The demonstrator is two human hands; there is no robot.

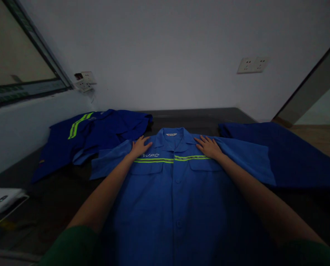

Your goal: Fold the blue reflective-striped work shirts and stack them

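A blue work shirt [159, 192] lies spread front side up on a dark table, its collar toward the wall and both short sleeves out to the sides. Yellow-green and grey stripes cross its chest above two flap pockets, with pale letters on the left. My left hand [139, 147] rests flat on the left shoulder area, fingers spread. On the opposite shoulder lies my right hand [209, 147], also flat with fingers apart. Neither hand grips the cloth. The shirt's lower part fades into shadow toward me.
A crumpled darker blue garment [109, 127] with a bright stripe lies at the left. Folded dark blue cloth [295, 155] is at the right, partly under the sleeve. A white device [4, 199] with a cable sits near left. Wall sockets [252, 65] are above the table [192, 113].
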